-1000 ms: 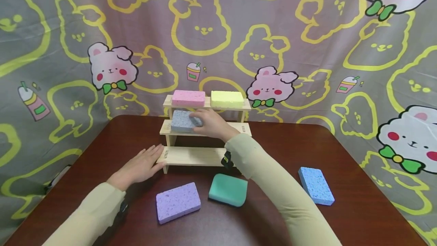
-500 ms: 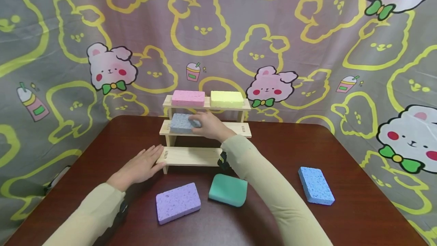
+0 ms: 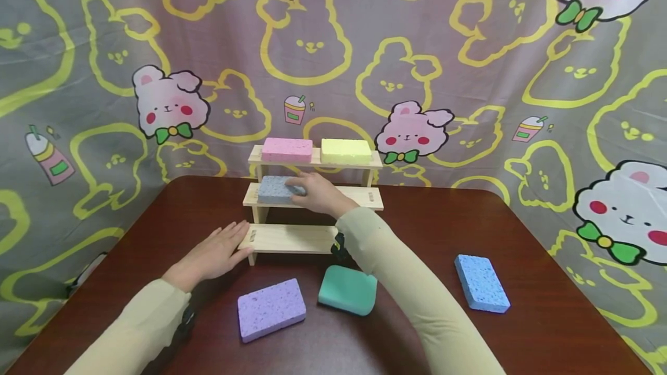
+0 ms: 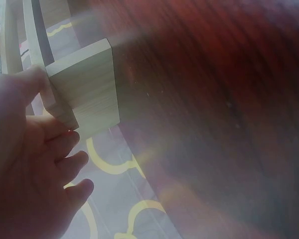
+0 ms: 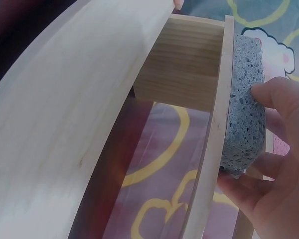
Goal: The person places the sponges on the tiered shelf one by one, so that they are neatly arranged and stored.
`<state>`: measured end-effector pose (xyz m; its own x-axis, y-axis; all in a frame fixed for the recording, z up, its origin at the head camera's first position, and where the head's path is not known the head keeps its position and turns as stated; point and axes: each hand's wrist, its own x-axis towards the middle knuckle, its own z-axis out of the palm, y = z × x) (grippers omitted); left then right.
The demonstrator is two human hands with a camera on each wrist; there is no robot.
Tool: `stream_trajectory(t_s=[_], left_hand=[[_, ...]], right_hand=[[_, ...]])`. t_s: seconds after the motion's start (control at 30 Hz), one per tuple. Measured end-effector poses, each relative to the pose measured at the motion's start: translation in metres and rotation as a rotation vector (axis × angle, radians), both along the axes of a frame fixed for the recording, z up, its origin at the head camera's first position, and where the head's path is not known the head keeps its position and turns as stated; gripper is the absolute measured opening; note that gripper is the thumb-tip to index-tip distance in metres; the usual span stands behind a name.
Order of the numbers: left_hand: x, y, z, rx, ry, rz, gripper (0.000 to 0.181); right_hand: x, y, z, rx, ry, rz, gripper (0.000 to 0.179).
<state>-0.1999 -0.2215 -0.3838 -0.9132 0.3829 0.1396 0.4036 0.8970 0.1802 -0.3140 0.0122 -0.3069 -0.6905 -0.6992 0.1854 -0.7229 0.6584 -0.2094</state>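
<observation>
My right hand [image 3: 320, 194] grips a grey-blue speckled sponge [image 3: 273, 189] by its right end. The sponge lies flat on the left part of the middle tier of a wooden three-step rack [image 3: 297, 238]. In the right wrist view, the thumb presses the front face of the sponge [image 5: 244, 104] and the other fingers reach round its end and underside. My left hand [image 3: 213, 250] rests with extended fingers against the left end of the lowest step. In the left wrist view, the thumb and index finger touch the corner of that board [image 4: 87, 89].
On the top tier stand a pink sponge [image 3: 287, 150] and a yellow sponge [image 3: 346, 151]. A purple sponge [image 3: 272, 310] and a green sponge [image 3: 348, 290] lie on the brown table [image 3: 385, 340] before the rack. Farther right is a blue sponge [image 3: 482, 283]. A patterned curtain [image 3: 333, 28] hangs behind.
The grey-blue sponge has come down from a slightly raised, tilted position to lie flat on the middle tier, shifting a little left with my right hand. My left hand stays in place.
</observation>
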Motion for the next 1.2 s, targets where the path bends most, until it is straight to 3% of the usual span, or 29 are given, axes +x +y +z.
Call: stream_trajectory(t_s=[0.3,0.6,0.93,1.2], left_hand=[[0.000,-0.001,0.000,0.004,0.013,-0.015,0.060],[0.000,-0.001,0.001,0.004,0.003,-0.004,0.060],[0.000,0.000,0.001,0.007,0.000,-0.002,0.061],[0.001,0.001,0.001,0.006,0.007,-0.005,0.061]], right_hand=[[0.004,0.001,0.001,0.002,-0.029,-0.032,0.043],[0.005,0.005,0.007,-0.022,0.011,0.023,0.042],[0.017,0.020,0.016,-0.083,-0.062,0.034,0.044],[0.025,0.038,0.021,-0.143,-0.067,0.044,0.044]])
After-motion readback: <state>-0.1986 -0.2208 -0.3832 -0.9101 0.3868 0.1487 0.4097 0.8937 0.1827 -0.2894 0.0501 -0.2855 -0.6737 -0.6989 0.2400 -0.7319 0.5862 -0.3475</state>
